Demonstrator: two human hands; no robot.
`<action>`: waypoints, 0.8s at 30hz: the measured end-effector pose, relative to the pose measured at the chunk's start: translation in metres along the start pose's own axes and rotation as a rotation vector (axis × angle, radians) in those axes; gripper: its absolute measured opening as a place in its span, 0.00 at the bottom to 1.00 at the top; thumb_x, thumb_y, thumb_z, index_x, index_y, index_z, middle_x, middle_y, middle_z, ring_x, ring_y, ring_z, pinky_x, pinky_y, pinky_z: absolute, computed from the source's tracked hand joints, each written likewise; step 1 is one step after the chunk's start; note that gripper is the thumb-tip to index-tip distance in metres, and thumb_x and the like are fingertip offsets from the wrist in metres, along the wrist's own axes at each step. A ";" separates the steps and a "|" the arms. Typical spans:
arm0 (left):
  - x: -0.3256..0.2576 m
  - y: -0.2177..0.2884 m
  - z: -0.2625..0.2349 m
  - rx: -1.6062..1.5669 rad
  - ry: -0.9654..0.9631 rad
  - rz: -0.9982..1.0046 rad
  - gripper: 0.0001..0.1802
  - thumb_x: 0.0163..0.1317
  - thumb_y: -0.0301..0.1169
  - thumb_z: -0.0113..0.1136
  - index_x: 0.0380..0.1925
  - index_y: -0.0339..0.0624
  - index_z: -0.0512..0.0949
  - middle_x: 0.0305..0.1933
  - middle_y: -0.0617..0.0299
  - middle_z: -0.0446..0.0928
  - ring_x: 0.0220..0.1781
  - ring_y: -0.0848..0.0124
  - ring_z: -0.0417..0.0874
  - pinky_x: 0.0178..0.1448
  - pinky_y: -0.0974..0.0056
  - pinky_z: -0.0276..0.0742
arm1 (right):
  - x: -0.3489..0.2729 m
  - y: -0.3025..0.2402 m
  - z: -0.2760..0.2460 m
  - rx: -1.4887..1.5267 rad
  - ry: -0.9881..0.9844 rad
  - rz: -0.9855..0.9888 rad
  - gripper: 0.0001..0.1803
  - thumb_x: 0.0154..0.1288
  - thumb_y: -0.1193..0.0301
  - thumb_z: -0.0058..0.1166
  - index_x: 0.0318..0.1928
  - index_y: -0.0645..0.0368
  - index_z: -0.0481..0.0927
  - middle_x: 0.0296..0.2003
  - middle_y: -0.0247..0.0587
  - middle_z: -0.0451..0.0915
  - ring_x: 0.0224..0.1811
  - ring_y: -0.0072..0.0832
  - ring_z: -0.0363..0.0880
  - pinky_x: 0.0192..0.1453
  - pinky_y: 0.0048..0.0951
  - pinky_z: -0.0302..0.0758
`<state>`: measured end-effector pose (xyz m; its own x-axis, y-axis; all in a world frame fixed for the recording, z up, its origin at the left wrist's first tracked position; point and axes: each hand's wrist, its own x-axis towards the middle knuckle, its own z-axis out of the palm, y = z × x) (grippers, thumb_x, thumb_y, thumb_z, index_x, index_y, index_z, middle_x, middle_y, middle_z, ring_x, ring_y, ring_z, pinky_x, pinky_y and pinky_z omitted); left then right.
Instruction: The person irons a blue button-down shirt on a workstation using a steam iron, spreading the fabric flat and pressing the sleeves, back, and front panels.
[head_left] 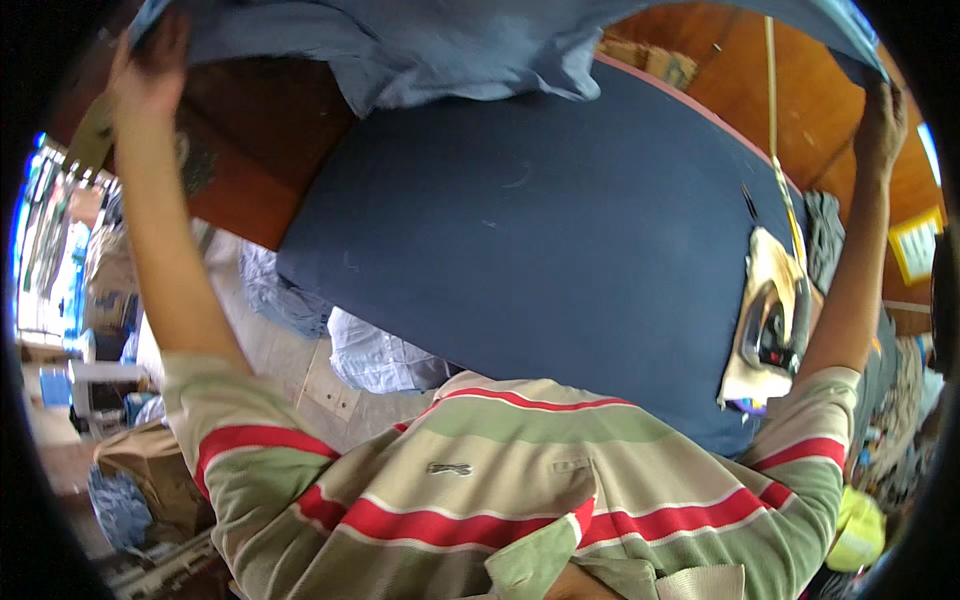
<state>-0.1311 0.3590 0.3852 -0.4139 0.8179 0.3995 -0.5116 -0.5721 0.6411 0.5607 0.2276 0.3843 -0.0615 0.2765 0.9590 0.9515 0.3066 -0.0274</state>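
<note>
A blue garment (470,50) is stretched wide across the top of the view, its lower edge hanging in loose folds over the far end of the ironing board (520,240). My left hand (150,75), raised at the far left and slightly blurred, grips one end of the cloth. At the far right my right hand (882,125) is closed on the other end. Both arms are spread and reaching forward. Below my right hand, an iron (778,335) rests on a cream cloth pad (765,260) at the board's right side.
From the iron a cord (771,100) runs upward past a brown wooden panel (740,50). Crumpled light-blue clothes (380,355) lie below the board's left edge. At lower left stands a brown bag (160,480); piled clothes (895,410) line the right side.
</note>
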 end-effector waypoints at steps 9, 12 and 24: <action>-0.139 -0.098 -0.206 0.026 0.189 -0.790 0.09 0.62 0.34 0.56 0.38 0.42 0.72 0.30 0.67 0.76 0.21 0.81 0.71 0.39 0.66 0.76 | -0.281 -0.095 -0.017 0.299 -0.520 0.652 0.15 0.62 0.75 0.48 0.50 0.60 0.75 0.51 0.39 0.74 0.57 0.30 0.68 0.62 0.28 0.62; -0.164 -0.138 -0.281 0.083 0.376 -0.886 0.08 0.62 0.32 0.55 0.38 0.43 0.71 0.27 0.67 0.73 0.20 0.79 0.71 0.41 0.64 0.72 | -0.376 -0.118 0.010 0.373 -0.809 0.895 0.15 0.60 0.75 0.50 0.49 0.60 0.74 0.57 0.41 0.69 0.58 0.37 0.69 0.61 0.32 0.65; -0.407 -0.203 -0.103 1.526 -0.949 0.287 0.30 0.53 0.37 0.59 0.58 0.44 0.67 0.44 0.55 0.75 0.48 0.57 0.74 0.49 0.55 0.67 | -0.376 -0.146 -0.021 -0.386 -0.869 0.354 0.25 0.49 0.77 0.53 0.51 0.47 0.73 0.54 0.44 0.69 0.52 0.41 0.71 0.55 0.42 0.66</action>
<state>0.0635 0.1363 0.0245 0.4446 0.7805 0.4395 0.7765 -0.5805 0.2453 0.4509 0.0595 0.0336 0.1909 0.9084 0.3719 0.9806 -0.1939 -0.0297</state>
